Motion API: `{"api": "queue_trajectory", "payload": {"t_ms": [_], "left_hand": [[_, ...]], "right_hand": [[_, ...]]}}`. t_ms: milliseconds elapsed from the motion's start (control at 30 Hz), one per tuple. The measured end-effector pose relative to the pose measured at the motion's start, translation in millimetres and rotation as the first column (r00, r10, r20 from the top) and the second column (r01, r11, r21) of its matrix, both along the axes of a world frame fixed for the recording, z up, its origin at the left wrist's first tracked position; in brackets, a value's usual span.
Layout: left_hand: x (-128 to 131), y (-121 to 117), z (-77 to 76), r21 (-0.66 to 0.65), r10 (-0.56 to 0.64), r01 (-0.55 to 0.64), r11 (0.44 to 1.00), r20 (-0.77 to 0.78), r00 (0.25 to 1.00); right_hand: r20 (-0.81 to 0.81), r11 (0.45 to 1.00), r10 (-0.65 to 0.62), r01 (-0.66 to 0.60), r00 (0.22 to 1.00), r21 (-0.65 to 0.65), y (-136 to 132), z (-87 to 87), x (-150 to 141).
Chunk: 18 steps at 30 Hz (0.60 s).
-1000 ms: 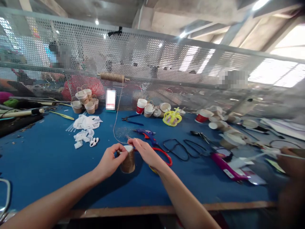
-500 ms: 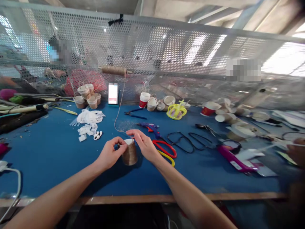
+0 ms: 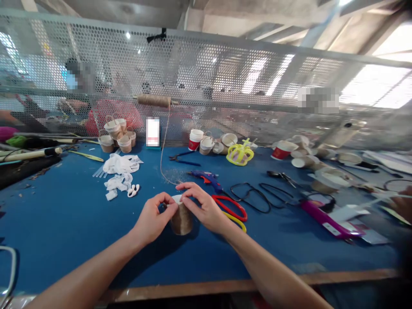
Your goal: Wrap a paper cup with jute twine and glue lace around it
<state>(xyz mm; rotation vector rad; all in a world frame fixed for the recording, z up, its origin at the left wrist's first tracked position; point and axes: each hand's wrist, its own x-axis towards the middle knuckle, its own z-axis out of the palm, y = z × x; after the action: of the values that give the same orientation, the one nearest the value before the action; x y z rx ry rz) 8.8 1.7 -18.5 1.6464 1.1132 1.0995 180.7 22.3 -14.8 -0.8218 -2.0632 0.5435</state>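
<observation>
A paper cup [image 3: 182, 223] wrapped in brown twine stands on the blue table, its white paper showing at the top. My left hand [image 3: 156, 216] pinches the cup's upper left edge between thumb and fingers. On the other side, my right hand [image 3: 207, 209] is curled against the upper right edge, thumb on the cup and fingers bent over its top. A thin strand of twine [image 3: 162, 161] runs down from a spool [image 3: 153, 101] on the mesh screen to my right fingertips. Whether those fingertips grip the strand is hard to see.
A glue gun [image 3: 207, 179], pliers [image 3: 185, 161], red loop [image 3: 233, 206] and yellow crown-shaped piece [image 3: 240, 154] lie beyond my hands. White scraps [image 3: 120, 164] and small twine-wrapped buckets [image 3: 124, 143] are at left. A purple tool [image 3: 331, 221] lies right, near another person's hand [image 3: 404, 204].
The view has tilted up slightly, so most things sit lower in the picture. My right thumb has come down onto the cup's edge; both hands stay at the cup.
</observation>
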Motion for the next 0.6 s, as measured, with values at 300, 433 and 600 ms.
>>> {"api": "queue_trajectory", "payload": {"t_ms": [300, 433, 600], "left_hand": [[-5, 6, -2.5, 0.012, -0.031, 0.03, 0.999, 0.044, 0.999], [-11, 10, 0.0, -0.013, -0.072, 0.073, 0.997, 0.059, 0.996], [-18, 17, 0.8, -0.027, -0.093, 0.094, 0.995, 0.064, 0.994]], "right_hand": [[-0.017, 0.998, -0.041, 0.041, 0.999, 0.04, 1, 1.3, 0], [-0.015, 0.998, -0.053, 0.053, 0.998, 0.018, 1, 2.1, -2], [-0.01, 0.999, -0.049, 0.049, 0.999, 0.01, 4, 0.6, -4]]}}
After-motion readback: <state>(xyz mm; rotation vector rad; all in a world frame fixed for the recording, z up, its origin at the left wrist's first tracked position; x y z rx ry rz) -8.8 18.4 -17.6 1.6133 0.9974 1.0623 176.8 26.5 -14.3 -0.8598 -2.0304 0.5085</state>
